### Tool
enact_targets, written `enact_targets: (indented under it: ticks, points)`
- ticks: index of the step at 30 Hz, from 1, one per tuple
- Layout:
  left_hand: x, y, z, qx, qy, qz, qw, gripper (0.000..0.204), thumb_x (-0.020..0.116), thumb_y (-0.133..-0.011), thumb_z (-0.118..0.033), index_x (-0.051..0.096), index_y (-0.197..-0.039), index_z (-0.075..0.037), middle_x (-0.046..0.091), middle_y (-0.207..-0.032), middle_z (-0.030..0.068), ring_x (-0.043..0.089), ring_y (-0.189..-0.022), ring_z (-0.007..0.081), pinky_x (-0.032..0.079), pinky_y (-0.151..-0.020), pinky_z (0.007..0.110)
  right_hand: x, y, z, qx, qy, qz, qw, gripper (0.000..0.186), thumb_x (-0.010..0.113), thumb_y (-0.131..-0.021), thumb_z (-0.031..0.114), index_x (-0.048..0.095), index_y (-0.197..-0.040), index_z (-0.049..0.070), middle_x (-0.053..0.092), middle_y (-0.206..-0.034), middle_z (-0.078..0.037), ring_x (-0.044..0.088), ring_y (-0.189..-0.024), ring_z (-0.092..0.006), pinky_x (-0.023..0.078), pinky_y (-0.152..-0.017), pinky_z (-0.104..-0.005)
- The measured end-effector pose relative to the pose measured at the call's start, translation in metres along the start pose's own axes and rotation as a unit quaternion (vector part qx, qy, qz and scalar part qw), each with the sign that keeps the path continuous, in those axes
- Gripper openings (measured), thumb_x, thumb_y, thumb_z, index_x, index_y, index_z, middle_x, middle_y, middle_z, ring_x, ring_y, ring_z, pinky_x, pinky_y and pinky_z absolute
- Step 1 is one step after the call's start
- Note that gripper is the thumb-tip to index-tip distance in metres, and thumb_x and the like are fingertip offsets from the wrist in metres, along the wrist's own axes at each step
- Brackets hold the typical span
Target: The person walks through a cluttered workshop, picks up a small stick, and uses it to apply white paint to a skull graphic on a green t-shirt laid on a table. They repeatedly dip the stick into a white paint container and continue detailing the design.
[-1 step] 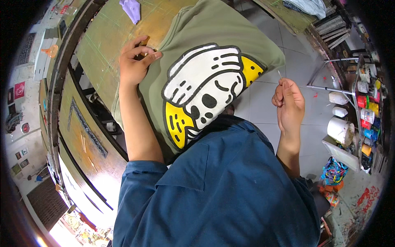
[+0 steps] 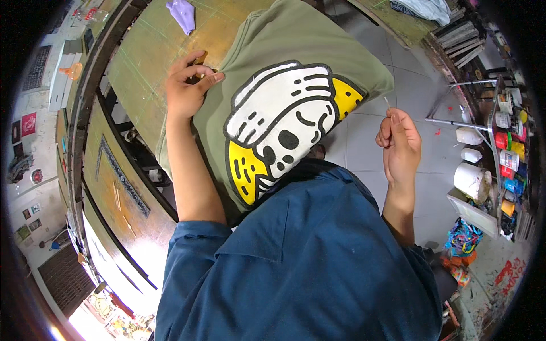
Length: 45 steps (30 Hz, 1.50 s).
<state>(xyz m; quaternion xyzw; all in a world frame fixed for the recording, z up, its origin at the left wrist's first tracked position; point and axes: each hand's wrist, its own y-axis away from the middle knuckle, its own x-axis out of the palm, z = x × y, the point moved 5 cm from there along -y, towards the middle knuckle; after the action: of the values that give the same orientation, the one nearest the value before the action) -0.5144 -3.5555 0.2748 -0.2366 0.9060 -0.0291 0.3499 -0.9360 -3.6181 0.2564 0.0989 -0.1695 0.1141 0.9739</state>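
Observation:
An olive-green garment (image 2: 318,34) is draped over the table edge in front of me, its far side hanging over the floor. Printed on it is a large white, black and yellow cartoon design (image 2: 278,113). My left hand (image 2: 187,88) rests at the garment's left edge, fingers loosely bent and apart, the thumb touching the cloth. Off to the right, clear of the cloth, my right hand (image 2: 398,139) pinches a thin pale stick (image 2: 387,102) between thumb and fingertips. Only the stick's tip shows; its kind cannot be made out.
The worn green table (image 2: 142,51) carries a purple cloth (image 2: 182,16). Sticks and a dark angled strip (image 2: 122,176) lie on a lower board at left. At right, a rack holds paint containers (image 2: 506,156), with a white bucket (image 2: 472,182) beside it.

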Motion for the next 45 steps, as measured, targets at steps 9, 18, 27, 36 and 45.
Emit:
enact_targets:
  ticks: [9, 18, 27, 36, 45]
  points:
    - [0.004, -0.008, -0.024, 0.007, -0.091, -0.020, 0.996, 0.017, 0.087, -0.073, -0.013, 0.074, -0.082, -0.006, 0.066, -0.121, 0.0055, 0.060, -0.106, 0.0202, 0.048, -0.084, 0.031, -0.022, -0.014, 0.006, -0.006, -0.028, -0.019, 0.999, 0.020, 0.053, -0.105, 0.021, 0.059, -0.110, 0.003, 0.057, -0.076, -0.003, 0.049, -0.067, -0.0114, 0.040, -0.061, -0.0258]
    - [0.030, -0.029, -0.044, -0.073, 0.093, 0.052, 0.992, 0.018, 0.086, -0.077, -0.013, 0.075, -0.086, -0.001, 0.067, -0.100, 0.0029, 0.059, -0.088, 0.0140, 0.045, -0.077, 0.027, -0.017, -0.022, 0.011, -0.033, -0.020, -0.032, 0.999, 0.019, 0.061, -0.102, 0.019, 0.064, -0.109, 0.002, 0.062, -0.085, -0.004, 0.051, -0.071, -0.0101, 0.042, -0.063, -0.0254]
    - [0.036, -0.026, -0.034, -0.009, 0.082, 0.063, 0.995, 0.016, 0.087, -0.075, -0.011, 0.075, -0.082, -0.002, 0.065, -0.103, 0.0030, 0.060, -0.090, 0.0131, 0.046, -0.077, 0.025, -0.010, -0.027, 0.019, -0.056, 0.039, -0.008, 0.998, 0.021, 0.070, -0.096, 0.012, 0.069, -0.110, -0.003, 0.064, -0.089, -0.003, 0.052, -0.073, -0.0098, 0.043, -0.066, -0.0249]
    - [0.041, -0.026, -0.017, 0.033, 0.092, 0.020, 0.995, 0.017, 0.087, -0.075, -0.011, 0.074, -0.081, -0.001, 0.070, -0.100, 0.0041, 0.063, -0.085, 0.0143, 0.049, -0.071, 0.027, 0.023, -0.035, 0.015, -0.074, 0.096, 0.020, 0.992, 0.017, 0.070, -0.094, 0.004, 0.069, -0.109, -0.003, 0.063, -0.086, -0.003, 0.053, -0.073, -0.0090, 0.044, -0.067, -0.0236]
    - [0.036, -0.027, -0.030, 0.125, 0.050, -0.017, 0.991, 0.017, 0.084, -0.077, -0.013, 0.075, -0.085, -0.002, 0.072, -0.098, 0.0077, 0.067, -0.082, 0.0184, 0.050, -0.071, 0.028, 0.061, -0.038, 0.028, -0.161, 0.231, 0.046, 0.958, 0.015, 0.069, -0.091, -0.004, 0.070, -0.106, -0.006, 0.063, -0.089, -0.005, 0.055, -0.078, -0.0084, 0.044, -0.070, -0.0213]
